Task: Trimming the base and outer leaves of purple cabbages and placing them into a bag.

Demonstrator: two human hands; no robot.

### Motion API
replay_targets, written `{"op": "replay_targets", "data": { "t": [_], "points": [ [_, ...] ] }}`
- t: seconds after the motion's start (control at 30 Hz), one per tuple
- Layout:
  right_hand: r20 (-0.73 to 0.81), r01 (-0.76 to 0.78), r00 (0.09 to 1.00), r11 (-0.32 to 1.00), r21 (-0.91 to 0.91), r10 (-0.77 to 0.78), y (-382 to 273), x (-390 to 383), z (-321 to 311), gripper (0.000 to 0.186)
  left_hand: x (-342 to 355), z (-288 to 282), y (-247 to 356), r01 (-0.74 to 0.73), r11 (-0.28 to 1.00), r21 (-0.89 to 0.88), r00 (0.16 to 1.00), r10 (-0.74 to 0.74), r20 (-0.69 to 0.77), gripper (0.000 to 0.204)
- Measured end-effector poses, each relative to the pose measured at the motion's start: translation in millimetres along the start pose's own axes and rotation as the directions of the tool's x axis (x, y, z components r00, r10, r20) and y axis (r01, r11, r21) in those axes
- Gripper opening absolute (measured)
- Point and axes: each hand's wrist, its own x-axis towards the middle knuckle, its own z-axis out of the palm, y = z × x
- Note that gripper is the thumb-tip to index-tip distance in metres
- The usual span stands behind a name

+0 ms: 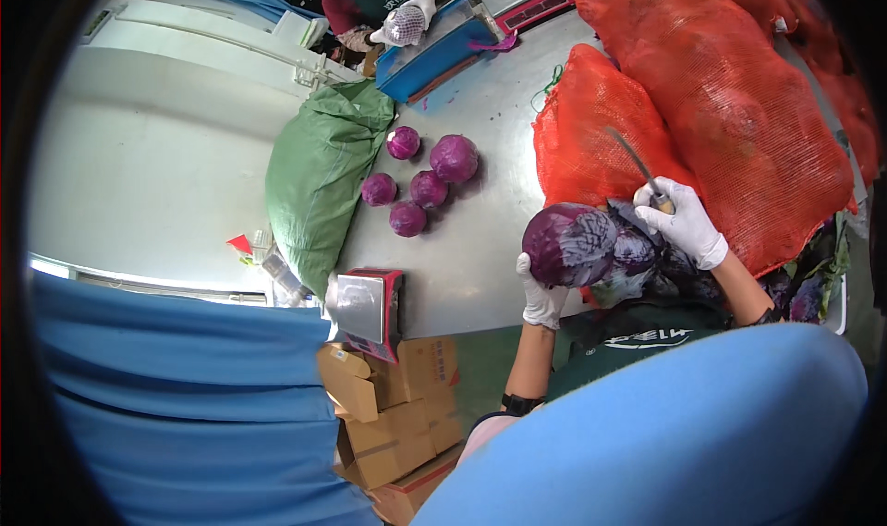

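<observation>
My left hand, in a white glove, grips a large red cabbage from below at its left side. In my right hand, also gloved in white, is a knife with a pale handle. Its narrow blade points up and away to the left, clear of the cabbage. Dark purple outer leaves with pale veins lie between the cabbage and my right wrist; I cannot tell which are still attached. Several trimmed red cabbages stand grouped on the metal table to the left.
Full red mesh sacks cover the table's right side. A green sack and a red-rimmed scale line the left edge. Across the table, a person's gloved hands hold a netted round item beside a blue tray. Cardboard boxes stand below.
</observation>
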Motion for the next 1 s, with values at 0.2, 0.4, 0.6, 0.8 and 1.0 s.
{"op": "replay_targets", "data": {
  "t": [0.2, 0.4, 0.6, 0.8, 1.0],
  "points": [
    [0.090, 0.113, 0.991, 0.984, -0.139, -0.101, -9.1, 4.2, 26.6, 0.040, 6.1, 6.3, 7.2, -0.057, 0.998, -0.001, 0.998, 0.057, 0.033, 0.092],
    [0.295, -0.198, 0.933, 0.978, -0.061, 0.207, -27.9, -4.9, 13.3, 0.017, 36.9, -9.9, 22.4, -0.042, 0.985, -0.170, 0.975, 0.003, -0.223, 0.083],
    [-0.034, -0.037, 0.999, 0.953, -0.301, 0.028, 18.4, -29.9, -62.3, 0.028, 83.8, -89.2, 24.9, 0.046, 0.864, -0.501, 0.963, -0.172, -0.208, 0.085],
    [-0.120, -0.353, 0.933, 0.930, -0.101, 0.341, 14.9, -23.1, -58.1, 0.026, 119.1, -102.1, 58.3, -0.089, 0.882, -0.463, 0.909, -0.118, -0.400, 0.085],
    [-0.072, -0.261, 0.965, 0.926, -0.274, 0.251, 85.8, 35.8, -28.2, 0.039, 140.2, 41.9, -1.5, 0.442, 0.378, 0.814, 0.402, -0.894, 0.197, 0.033]
  ]
}}
